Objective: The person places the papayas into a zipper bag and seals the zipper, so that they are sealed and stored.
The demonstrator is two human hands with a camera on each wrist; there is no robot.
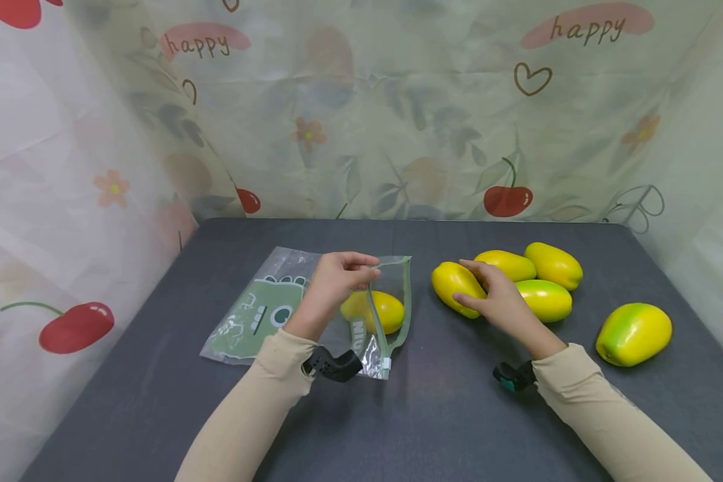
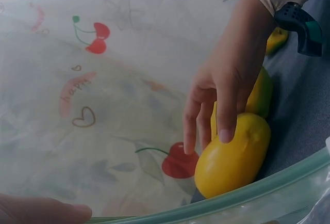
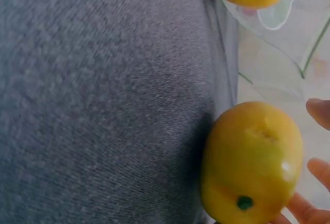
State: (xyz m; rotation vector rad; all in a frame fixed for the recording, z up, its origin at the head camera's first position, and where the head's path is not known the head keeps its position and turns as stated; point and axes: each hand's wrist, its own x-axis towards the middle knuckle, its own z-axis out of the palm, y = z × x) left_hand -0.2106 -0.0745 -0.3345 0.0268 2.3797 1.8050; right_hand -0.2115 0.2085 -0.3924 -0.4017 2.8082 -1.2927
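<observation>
My left hand pinches the upper edge of the mouth of a clear zip bag with a green cartoon face. The bag lies on the table with its green-edged mouth spread toward the right. A yellow mango sits inside, just behind the opening. My right hand reaches over another yellow mango, thumb on the near side and fingers toward the far side. In the right wrist view, spread fingertips stand beside that mango; whether the hidden fingers touch it, I cannot tell.
Three mangoes lie clustered behind and beside my right hand. A further green-streaked mango rests alone near the table's right side. Printed curtains hang around the dark table. A thin looped cord hangs at the back right.
</observation>
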